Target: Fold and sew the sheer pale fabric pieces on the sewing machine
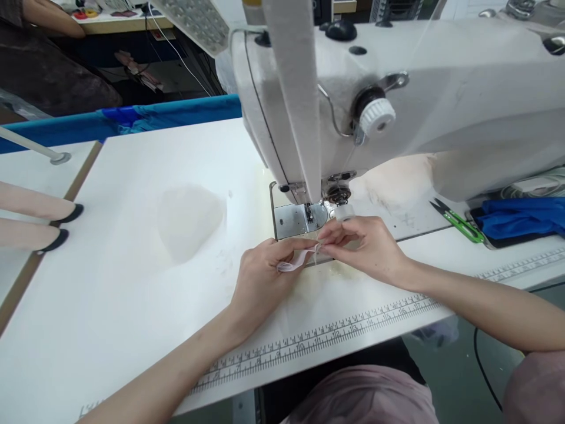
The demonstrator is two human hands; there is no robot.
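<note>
Head view: at centre, left hand (265, 274) and right hand (364, 247) brought together just in front of the needle plate (296, 220), both pinched on one pale pink fabric strip (296, 261). Left fingers curled round the looped end of the strip, right thumb and fingertips nipping its other end at about 3 o'clock from the left hand. Strip held just above the white table (145, 277), at 6 o'clock from the presser foot (309, 213) and near it, though whether touching the plate cannot be told. At 12 o'clock from the hands, white sewing machine (441, 100), with a white ribbed tension knob (377, 116) on its face and a wide pale tape (296, 94) hanging straight down in front of the head; no brand name legible on the body. Along the near table edge at 6 o'clock, a printed measuring scale (335, 335), with numerals partly readable, among them 10, 12, 13, 16 and 17; a second scale running off at 3 o'clock, too small to read. At 3 o'clock from the right hand, green-handled thread snips (459, 222) lying flat, and just beyond them folded blue cloth (523, 215). At 9 o'clock from the left hand, a faint translucent mound of sheer fabric (189, 218) on the table. Far at 9 o'clock, two pale rods with black tips (39, 221) resting on a neighbouring surface. At 11 o'clock, a blue cloth band (145, 118) along the far table edge, and another person's arm (53, 17) at the top-left corner.
</note>
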